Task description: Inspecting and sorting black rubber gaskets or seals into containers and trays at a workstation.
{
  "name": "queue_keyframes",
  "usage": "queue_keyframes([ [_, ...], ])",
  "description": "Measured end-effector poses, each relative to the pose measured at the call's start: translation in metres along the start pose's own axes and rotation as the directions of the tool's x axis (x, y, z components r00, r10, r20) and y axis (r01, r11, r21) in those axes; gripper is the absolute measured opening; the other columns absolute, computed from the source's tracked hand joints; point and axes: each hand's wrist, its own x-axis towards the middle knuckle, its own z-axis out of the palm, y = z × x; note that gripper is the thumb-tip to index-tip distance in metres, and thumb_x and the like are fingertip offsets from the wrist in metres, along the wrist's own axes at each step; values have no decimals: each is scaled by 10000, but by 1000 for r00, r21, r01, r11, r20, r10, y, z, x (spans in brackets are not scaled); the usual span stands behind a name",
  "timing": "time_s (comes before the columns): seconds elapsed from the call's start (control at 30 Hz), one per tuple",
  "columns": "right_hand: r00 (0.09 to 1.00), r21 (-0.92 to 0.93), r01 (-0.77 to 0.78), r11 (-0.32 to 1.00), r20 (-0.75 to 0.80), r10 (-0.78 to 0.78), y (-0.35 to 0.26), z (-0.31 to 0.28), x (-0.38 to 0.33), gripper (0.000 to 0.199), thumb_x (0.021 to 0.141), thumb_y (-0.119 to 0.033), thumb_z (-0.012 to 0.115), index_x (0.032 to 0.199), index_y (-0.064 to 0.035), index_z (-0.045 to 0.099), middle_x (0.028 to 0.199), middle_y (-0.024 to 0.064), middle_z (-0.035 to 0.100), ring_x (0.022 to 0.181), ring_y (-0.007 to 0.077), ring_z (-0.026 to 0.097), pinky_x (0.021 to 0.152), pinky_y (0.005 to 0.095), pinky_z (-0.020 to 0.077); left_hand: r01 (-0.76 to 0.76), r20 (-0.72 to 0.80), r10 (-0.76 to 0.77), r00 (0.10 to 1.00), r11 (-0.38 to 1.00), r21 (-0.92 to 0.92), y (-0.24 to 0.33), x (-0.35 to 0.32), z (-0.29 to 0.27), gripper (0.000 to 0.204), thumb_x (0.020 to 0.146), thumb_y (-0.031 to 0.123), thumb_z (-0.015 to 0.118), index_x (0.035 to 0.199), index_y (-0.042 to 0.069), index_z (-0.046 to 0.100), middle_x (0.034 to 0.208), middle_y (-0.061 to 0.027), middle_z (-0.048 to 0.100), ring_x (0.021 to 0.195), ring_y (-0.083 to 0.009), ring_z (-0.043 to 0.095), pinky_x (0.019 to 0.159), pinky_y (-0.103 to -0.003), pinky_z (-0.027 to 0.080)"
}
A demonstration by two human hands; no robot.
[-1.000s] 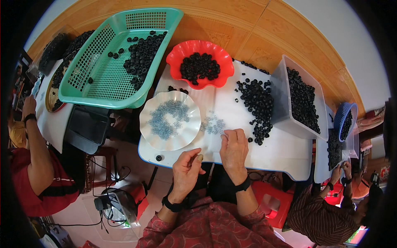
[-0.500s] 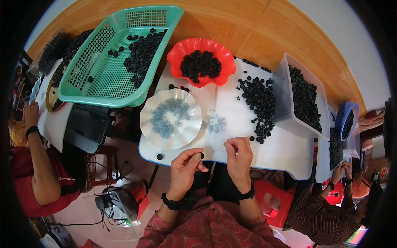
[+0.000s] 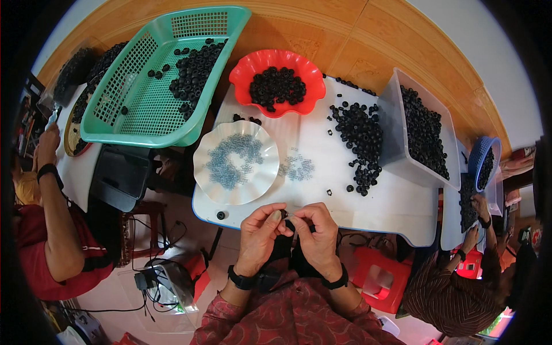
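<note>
Over the table's front edge, the fingertips of my two hands meet. My left hand point(image 3: 257, 238) is closed, pinching a small round black part point(image 3: 283, 213) between thumb and finger. Against that part, my right hand point(image 3: 319, 236) has its thumb and finger pressed together; a tiny pale piece seems to be at their tips, too small to make out. Just beyond my left hand stands a white plate point(image 3: 201, 172) with a wavy rim, holding many tiny clear pieces point(image 3: 233, 161). More clear pieces point(image 3: 298, 167) lie beside it. One black part point(image 3: 221, 215) rests near the table edge.
A red wavy bowl point(image 3: 240, 86) of black parts stands at the back. Loose black parts point(image 3: 359, 135) are heaped beside a clear bin point(image 3: 395, 155) on the right. A green basket point(image 3: 109, 138) is at the far left. People point(image 3: 57, 241) work on both sides.
My right hand has moved left and toward me from the tabletop, and its fingertips now meet the black part in my left hand. The left hand still holds that part.
</note>
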Motion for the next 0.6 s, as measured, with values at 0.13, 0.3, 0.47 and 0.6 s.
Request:
queue_keyframes([
  [0.13, 1000, -10, 9, 1000, -14, -9, -1, 1, -1, 110, 822, 27, 672, 902, -3, 602, 869, 81, 581, 695, 131, 590, 617, 247, 483, -10, -11, 10, 1000, 999, 33, -2, 0, -1, 227, 956, 64, 551, 1152, -40, 600, 863, -46, 601, 732, -98, 566, 693, -288, 559],
  [0.3, 999, -25, 42, 999, 0, -42, 0, 3, -4, 100, 829, 44, 665, 905, 13, 609, 871, 94, 590, 694, 145, 650, 602, 252, 526, -21, -11, 22, 1000, 998, 58, -3, 0, 0, 223, 951, 38, 552, 1154, -41, 601, 871, -49, 619, 736, -96, 585, 700, -265, 551],
  [0.47, 1000, 88, -5, 996, 28, 3, 2, 2, -4, 95, 836, 45, 660, 903, 3, 607, 880, 88, 591, 707, 143, 671, 592, 250, 557, -17, -10, 18, 1000, 995, 95, -5, 0, -4, 214, 952, 38, 552, 1144, -34, 609, 877, -49, 631, 728, -95, 591, 697, -242, 533],
  [0.6, 996, 198, -74, 977, 58, 64, 4, -1, -4, 84, 845, 56, 649, 904, 15, 605, 872, 79, 596, 724, 131, 674, 605, 240, 559, -5, 13, 4, 1000, 995, 103, -3, 0, -3, 212, 953, 41, 549, 1142, -32, 610, 879, -45, 631, 729, -95, 592, 702, -243, 534],
])
